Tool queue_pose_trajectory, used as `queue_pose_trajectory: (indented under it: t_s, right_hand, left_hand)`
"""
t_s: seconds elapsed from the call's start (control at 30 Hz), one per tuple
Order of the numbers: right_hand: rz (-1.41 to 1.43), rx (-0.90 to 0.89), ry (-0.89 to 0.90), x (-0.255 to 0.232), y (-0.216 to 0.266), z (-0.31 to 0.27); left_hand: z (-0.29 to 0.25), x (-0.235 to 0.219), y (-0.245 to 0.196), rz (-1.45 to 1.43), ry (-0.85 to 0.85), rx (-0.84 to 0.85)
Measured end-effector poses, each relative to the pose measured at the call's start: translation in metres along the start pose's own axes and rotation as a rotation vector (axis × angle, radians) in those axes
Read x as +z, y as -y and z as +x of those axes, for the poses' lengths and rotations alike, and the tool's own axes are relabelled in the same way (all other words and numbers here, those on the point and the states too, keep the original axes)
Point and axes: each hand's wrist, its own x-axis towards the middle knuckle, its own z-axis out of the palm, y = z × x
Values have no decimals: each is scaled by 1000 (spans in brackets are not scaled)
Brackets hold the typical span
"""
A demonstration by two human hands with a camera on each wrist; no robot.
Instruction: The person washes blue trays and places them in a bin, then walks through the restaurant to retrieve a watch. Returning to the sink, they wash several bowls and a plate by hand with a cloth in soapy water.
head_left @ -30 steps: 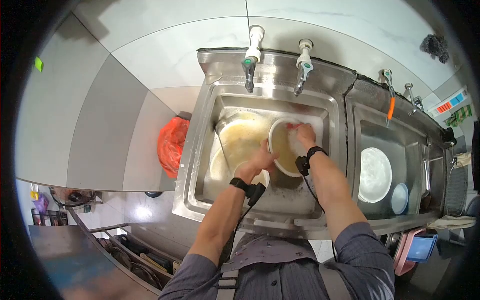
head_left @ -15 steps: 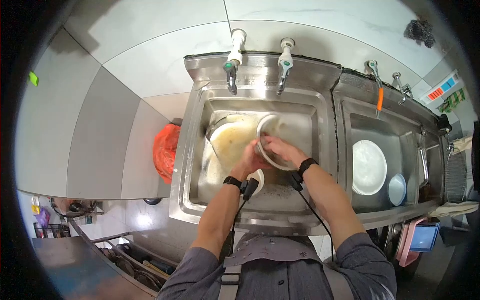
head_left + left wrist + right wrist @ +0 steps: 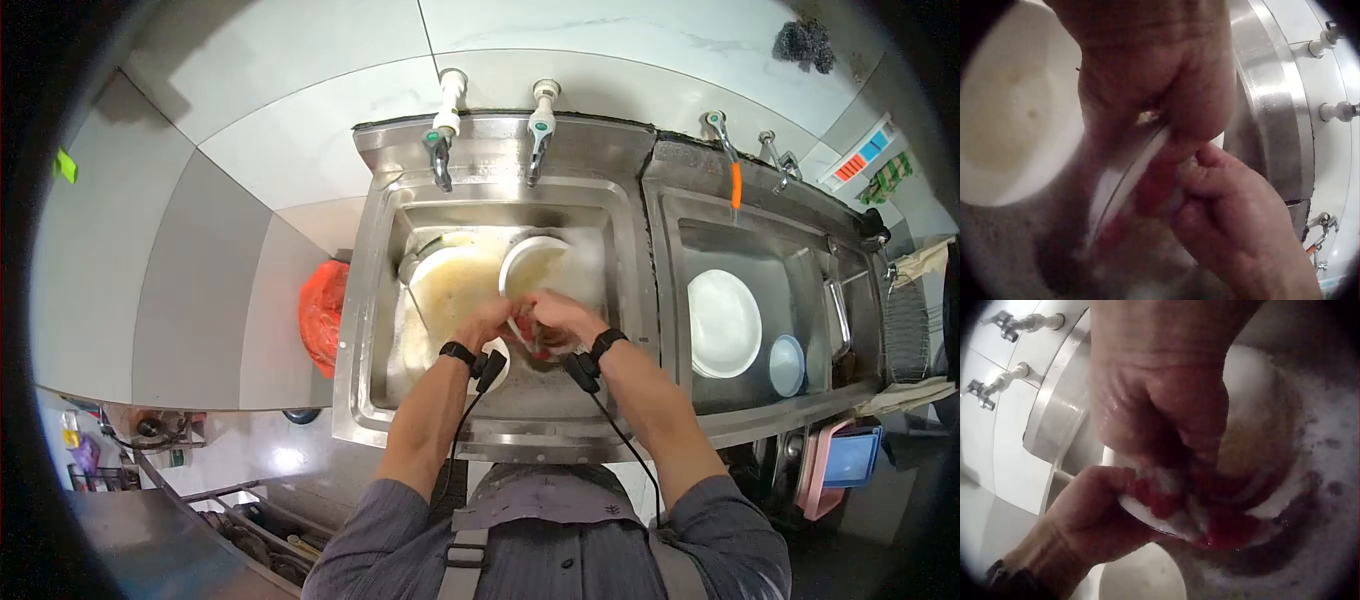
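A round white bowl [image 3: 515,262] with a yellowish film inside is in the soapy left basin. My left hand [image 3: 486,318] grips its near rim from the left, thumb side toward the rim. My right hand [image 3: 567,315] holds a wet red-and-white cloth [image 3: 1229,531] against the same rim, close beside the left hand. In the right wrist view the cloth lies over the bowl's edge, and the right fingertips are partly hidden. Under my left wrist another white bowl [image 3: 497,368] sits in the basin.
Large white dishes [image 3: 445,285] lie in the left basin, with a thin-handled metal utensil along them. Two taps [image 3: 440,160] stand behind. The right basin [image 3: 780,250] has a big white dish [image 3: 725,323] and a pale blue bowl [image 3: 787,365]. A red bag [image 3: 323,318] sits left.
The right hand, with the cloth, has moved from the bowl's far right inside to its near rim beside the left hand. The bowl tilted and turned between the grips.
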Motion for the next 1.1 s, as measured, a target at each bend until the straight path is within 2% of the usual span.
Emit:
queue_pose_trajectory:
  t_s: [0.03,0.1,0.13,0.2,0.23,0.3,0.33,0.37,0.43,0.47,0.5,0.53,0.57,0.6,0.67,0.7,0.77,0.8,0.87,0.9,0.97,1.0,1.03,1.1]
  right_hand:
    - [2,-7,1,6,-8,13]
    - [230,-88,-302,20,-15,33]
    - [234,-92,-300,19,-9,37]
    - [78,-33,-720,14,8,38]
    - [86,-29,-712,12,11,34]
    - [-196,-180,-794,0,9,25]
    - [-349,-123,-665,-6,4,19]
    - [-346,-127,-655,-6,-7,15]
    - [-808,-122,-531,-2,-23,10]
    - [-856,-30,-413,0,-20,6]
    - [-856,-30,-415,5,-16,2]
    - [-742,72,-382,13,-7,-2]
    - [-629,170,-352,19,-4,0]
    - [-633,170,-360,20,1,7]
    - [-472,370,-207,35,-24,41]
    - [-473,370,-212,47,-41,59]
    - [-551,179,-254,63,-27,65]
    - [-552,181,-258,61,-39,38]
    - [-172,144,-328,55,71,-4]
    - [-173,143,-334,57,71,-6]
    - [317,-73,-154,64,63,-5]
    - [32,-462,-223,74,37,6]
    - [32,-462,-227,72,37,-2]
    - [-51,-231,-162,66,38,-25]
  left_hand:
    - [6,-4,6,3,-7,2]
    - [21,-13,22,-30,-4,-69]
    - [11,-10,19,-27,-10,-69]
    - [-18,0,12,34,-32,58]
    - [-18,-2,18,32,-38,48]
    - [-13,-11,30,-24,-66,103]
    - [-17,-15,33,-32,-64,109]
    - [-20,-18,36,-37,-74,107]
    - [-23,-22,36,-122,-70,63]
    - [-33,-17,29,-122,-71,65]
    - [-44,-10,24,-137,-148,99]
    - [-52,-4,20,-152,-224,133]
    - [-54,-3,20,-151,-221,138]
    - [-57,-4,20,-117,-222,177]
    - [-61,-2,18,-83,-220,218]
    - [-64,0,15,-87,-239,230]
    - [-66,0,15,-90,-256,243]
    - [-66,-2,14,-125,-246,273]
    - [-63,-8,18,-156,-231,304]
    - [-59,-12,20,-187,-233,308]
    - [-60,-16,19,-216,-231,316]
    - [-64,-15,20,-215,-238,367]
    - [-67,-15,19,-213,-245,418]
    - [-78,-15,16,-257,-253,393]
